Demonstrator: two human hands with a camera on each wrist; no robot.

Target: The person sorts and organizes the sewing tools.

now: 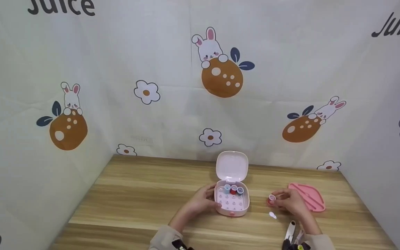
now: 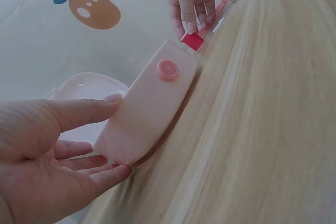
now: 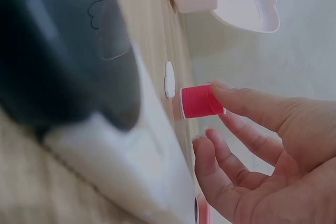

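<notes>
In the head view, a pale pink sewing box (image 1: 232, 212) stands on the table with its lid (image 1: 232, 166) raised. Rows of small pegs cover its floor, and three thread spools, light blue (image 1: 227, 189), red (image 1: 233, 190) and dark (image 1: 240, 191), stand along its back. My left hand (image 1: 200, 202) holds the box's left side, thumb at the front rim (image 2: 113, 103) and fingers lower down. Right of the box, my right hand (image 1: 292, 201) pinches a red thread spool (image 3: 200, 101) between thumb and fingertips, close over the table.
A pink tray (image 1: 316, 199) with diagonal slots lies beyond my right hand. A small white cloud-shaped piece (image 1: 272, 215) lies in front of the spool. Near my right forearm is a tool with a metal blade (image 1: 291, 229) and dark handle. Printed cloth walls surround the table.
</notes>
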